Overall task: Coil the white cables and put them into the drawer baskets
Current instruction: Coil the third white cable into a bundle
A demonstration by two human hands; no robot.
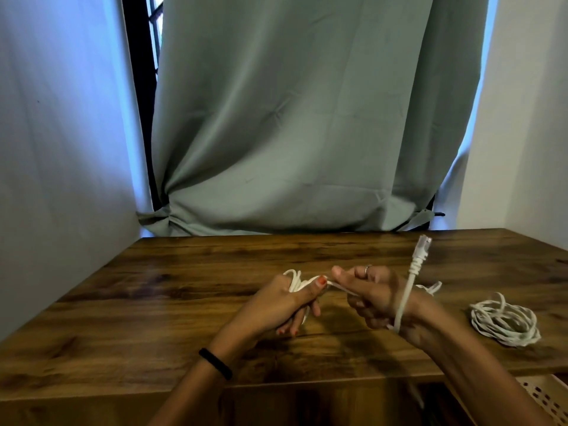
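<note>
A: Item one, the white cable in hand (pixel 405 290). Where is it?

B: Above the tabletop (pixel 184 290), held between both hands. The left hand (pixel 276 305) grips a small bundle of loops, thumb pressed over the top, fingers (pixel 295 325) curled underneath. A short taut run crosses to the right hand (pixel 378 299), whose fingers curl round the strand. The plug end (pixel 421 250) stands up behind the right hand, and the cable passes over the right wrist.

A: Item two?

B: Finished coil (pixel 505 322), lying flat on the tabletop, well to the right of the right hand. Already wound, not yet stowed.

A: Item three, the basket?

B: One perforated drawer basket (pixel 544 401), below the tabletop's front edge at the right corner. Only its rim shows; I cannot tell what is in it.

A: Step in hand?

B: Winding, in my judgement. To do it well: keep the thumb clamped on the loops so none slips, feed the strand with light tension from the right hand, and match each new turn to the ones before. The length over the wrist probably needs freeing first, or it could snag.
</note>
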